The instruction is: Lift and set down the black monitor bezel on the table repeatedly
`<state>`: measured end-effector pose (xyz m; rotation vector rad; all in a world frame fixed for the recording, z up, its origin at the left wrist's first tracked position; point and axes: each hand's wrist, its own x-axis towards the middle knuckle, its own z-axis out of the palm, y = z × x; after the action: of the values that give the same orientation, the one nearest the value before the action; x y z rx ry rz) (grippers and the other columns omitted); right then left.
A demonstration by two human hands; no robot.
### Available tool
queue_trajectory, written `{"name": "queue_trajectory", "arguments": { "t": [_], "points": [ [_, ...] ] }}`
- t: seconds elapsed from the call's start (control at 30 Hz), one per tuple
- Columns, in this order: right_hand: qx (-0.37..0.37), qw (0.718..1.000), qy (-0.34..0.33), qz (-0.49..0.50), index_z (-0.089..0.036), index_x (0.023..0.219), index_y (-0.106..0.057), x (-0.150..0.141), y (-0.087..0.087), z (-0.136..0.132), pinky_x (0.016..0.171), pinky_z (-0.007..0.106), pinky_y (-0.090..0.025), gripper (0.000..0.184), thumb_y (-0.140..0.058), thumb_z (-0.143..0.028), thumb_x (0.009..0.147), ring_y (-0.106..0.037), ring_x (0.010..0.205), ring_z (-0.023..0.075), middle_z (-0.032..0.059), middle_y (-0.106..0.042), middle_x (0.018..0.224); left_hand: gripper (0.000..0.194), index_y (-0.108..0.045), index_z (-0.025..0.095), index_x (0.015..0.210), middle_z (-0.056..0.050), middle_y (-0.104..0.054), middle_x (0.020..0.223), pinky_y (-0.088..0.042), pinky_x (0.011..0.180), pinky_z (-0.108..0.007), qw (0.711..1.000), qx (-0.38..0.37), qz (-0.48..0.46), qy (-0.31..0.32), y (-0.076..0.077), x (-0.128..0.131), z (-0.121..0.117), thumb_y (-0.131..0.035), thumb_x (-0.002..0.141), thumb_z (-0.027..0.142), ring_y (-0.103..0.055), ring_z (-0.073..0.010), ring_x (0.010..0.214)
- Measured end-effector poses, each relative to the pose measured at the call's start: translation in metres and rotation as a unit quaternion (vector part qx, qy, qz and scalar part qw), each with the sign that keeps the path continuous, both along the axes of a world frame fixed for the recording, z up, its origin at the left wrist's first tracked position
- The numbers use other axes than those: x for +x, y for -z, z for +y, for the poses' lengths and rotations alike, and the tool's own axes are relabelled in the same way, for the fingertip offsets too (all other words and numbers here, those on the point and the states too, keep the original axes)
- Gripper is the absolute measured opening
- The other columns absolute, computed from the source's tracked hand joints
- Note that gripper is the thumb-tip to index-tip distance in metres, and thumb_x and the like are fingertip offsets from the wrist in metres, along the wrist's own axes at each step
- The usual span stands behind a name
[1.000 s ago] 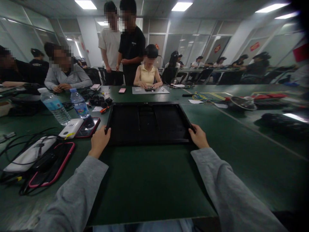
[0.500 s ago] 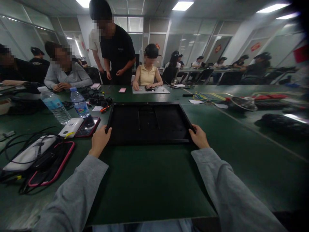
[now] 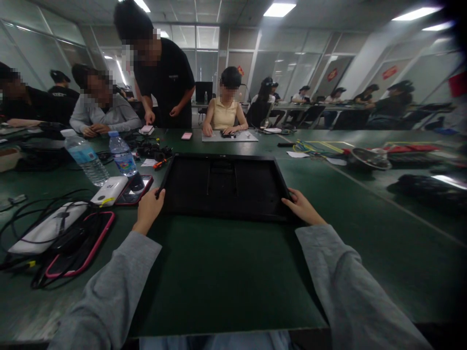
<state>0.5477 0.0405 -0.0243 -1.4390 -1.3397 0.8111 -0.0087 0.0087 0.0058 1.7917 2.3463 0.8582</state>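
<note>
Black panel (image 3: pixel 251 180), tray-like w/ raised rim, is in front of the wearer, over the middle of the counter (image 3: pixel 233 282), long side facing the body; can't tell if its underside is flat on the surface or a bit raised. L hand (image 3: pixel 149 209) has its fingers (image 3: pixel 161 194) closed round the L side nr the front corner; R hand (image 3: pixel 304 209) has its fingers (image 3: pixel 285 201) closed on the R side nr the front corner, thumb over the rim, other fingertips partly hidden. Gap in each grip is abt the rim's thickness, no more. Prob. held at both ends b/c it's wide: weight shared btwn hands, less twist, & the rim gives an edge to hook. Two upright struts (image 3: pixel 237 179) inside sit nr the centre, untouched. Off to the L: two water bottles (image 3: pixel 85 158), a white device (image 3: pixel 108 190) against a red-edged phone (image 3: pixel 135 190), then a pink-rimmed case (image 3: pixel 105 223) w/ a black mouse-like item (image 3: pixel 73 239) & loops of cable, prob. put aside there for elbow room. Orange-handled tool (image 3: pixel 160 164) is just beyond the panel's far L corner, in easy reach. Opposite, a person in a yellow top (image 3: pixel 224 114) has both hands at a grey mat (image 3: pixel 209 138), w/ small parts on it, prob. so they don't stray.
</note>
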Motion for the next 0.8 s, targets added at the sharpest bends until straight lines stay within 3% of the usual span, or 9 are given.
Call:
{"name": "queue_trajectory", "arguments": {
  "t": [0.13,0.37,0.53,0.8],
  "points": [
    [-0.035,0.995,0.028,0.090,-0.024,0.144,-0.049,-0.018,-0.013,0.000,0.068,0.038,-0.065,0.077,-0.076,-0.032,0.072,-0.074,0.075,0.0226,0.0037,-0.076,0.091,0.053,-0.067,0.014,0.129,-0.017,-0.073,0.121,-0.051,0.095,-0.044,1.000,0.008,-0.001,-0.001,0.001,0.001,0.001,-0.041,0.099,0.050,-0.068,-0.0338,0.113],
    [-0.016,0.986,0.033,0.164,-0.026,0.142,-0.057,-0.030,-0.019,-0.002,0.078,0.038,-0.065,0.077,-0.078,-0.025,0.068,-0.075,0.084,0.0224,0.0026,-0.078,0.098,0.056,-0.063,0.006,0.131,-0.021,-0.069,0.125,-0.048,0.102,-0.044,0.999,0.045,0.020,0.002,0.005,0.001,0.003,-0.041,0.099,0.047,-0.065,-0.0326,0.116],
    [0.024,0.982,0.038,0.182,-0.026,0.137,-0.062,-0.028,-0.018,-0.006,0.089,0.040,-0.063,0.074,-0.079,-0.025,0.065,-0.075,0.092,0.0226,0.0022,-0.078,0.106,0.058,-0.063,0.006,0.131,-0.020,-0.070,0.122,-0.048,0.102,-0.045,0.998,0.058,0.020,0.011,0.008,-0.001,0.006,-0.040,0.098,0.048,-0.064,-0.0332,0.115],
    [0.057,0.978,0.120,0.162,-0.021,0.135,-0.064,-0.005,-0.017,-0.008,0.096,0.044,-0.059,0.076,-0.078,-0.027,0.061,-0.074,0.098,0.0250,0.0050,-0.078,0.102,0.059,-0.063,0.008,0.132,-0.019,-0.069,0.121,-0.049,0.100,-0.044,0.999,0.045,0.016,0.018,0.007,-0.001,0.005,-0.040,0.096,0.049,-0.065,-0.0325,0.111]
  ]
}}
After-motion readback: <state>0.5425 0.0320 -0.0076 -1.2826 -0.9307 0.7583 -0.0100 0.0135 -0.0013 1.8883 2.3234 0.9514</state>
